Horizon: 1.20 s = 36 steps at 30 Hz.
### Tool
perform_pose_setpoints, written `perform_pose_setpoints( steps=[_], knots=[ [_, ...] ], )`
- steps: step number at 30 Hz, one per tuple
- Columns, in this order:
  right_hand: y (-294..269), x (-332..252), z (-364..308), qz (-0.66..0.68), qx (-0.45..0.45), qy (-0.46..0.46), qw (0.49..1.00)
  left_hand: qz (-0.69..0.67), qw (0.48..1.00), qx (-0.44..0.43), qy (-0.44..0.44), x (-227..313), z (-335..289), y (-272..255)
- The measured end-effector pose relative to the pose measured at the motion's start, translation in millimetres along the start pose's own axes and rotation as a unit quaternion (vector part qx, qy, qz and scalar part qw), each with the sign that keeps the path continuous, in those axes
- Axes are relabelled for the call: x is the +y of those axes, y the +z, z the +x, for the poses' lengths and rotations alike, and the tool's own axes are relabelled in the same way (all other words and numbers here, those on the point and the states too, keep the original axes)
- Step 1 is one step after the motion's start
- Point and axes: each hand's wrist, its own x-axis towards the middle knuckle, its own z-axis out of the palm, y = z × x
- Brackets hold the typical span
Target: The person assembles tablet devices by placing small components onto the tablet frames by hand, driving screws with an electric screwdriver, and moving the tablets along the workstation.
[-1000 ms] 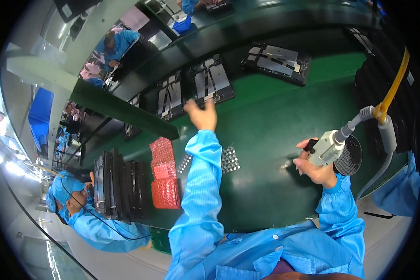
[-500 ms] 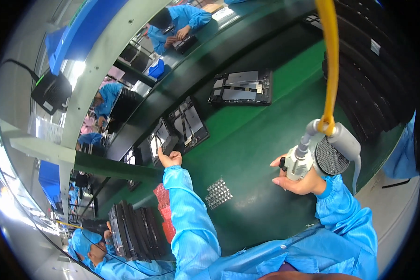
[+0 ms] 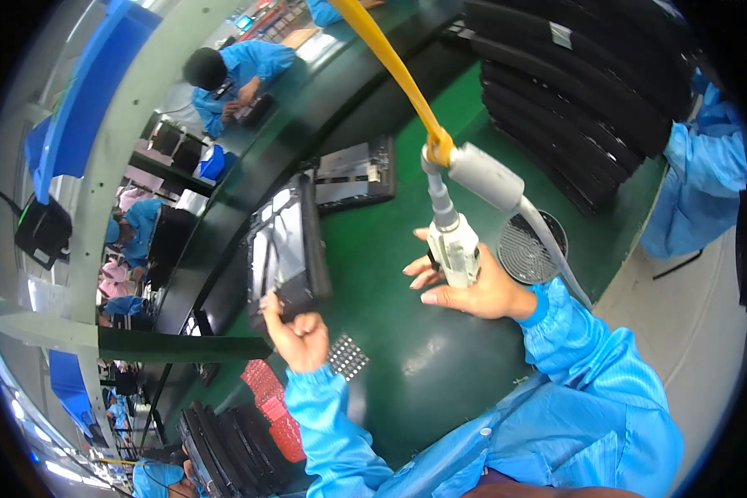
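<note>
My left hand (image 3: 300, 334) is closed on the near end of an opened tablet-like device (image 3: 286, 253). The device stands tilted, its silver and black inner parts facing left and its black edge toward the right. My right hand (image 3: 485, 286) grips a white electric screwdriver (image 3: 454, 249), with its fingertips spread out past the tool's left side. The screwdriver hangs from a yellow strap (image 3: 394, 62); its bit is not visible. Behind the held device another opened device (image 3: 353, 176) lies on the green mat. A sheet with rows of small pieces (image 3: 349, 357) lies right of my left hand.
A round dark dish (image 3: 533, 247) sits beside my right wrist. Tall stacks of black panels (image 3: 573, 108) fill the far right. At the near left are red bubble wrap (image 3: 270, 394) and more black panels (image 3: 224, 452). A metal post (image 3: 108, 166) rises at left; co-workers sit beyond.
My left hand has taken hold of a device and drawn it nearer, tilting it up. My right hand with the screwdriver has moved left. The whole view has shifted.
</note>
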Motion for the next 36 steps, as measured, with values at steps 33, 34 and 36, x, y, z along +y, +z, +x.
perform_pose_setpoints(
  steps=[33,34,36],
  knots=[
    [-101,-34,7,-0.206,0.178,-0.133,0.953,0.651,0.611,-0.317,0.321,-126,-152,-65],
    [-102,-33,8,-0.206,0.178,-0.131,0.953,0.651,0.611,-0.317,0.32,-128,-153,-63],
    [-104,-32,9,-0.203,0.178,-0.122,0.955,0.655,0.612,-0.309,0.319,-130,-154,-59]
  ],
)
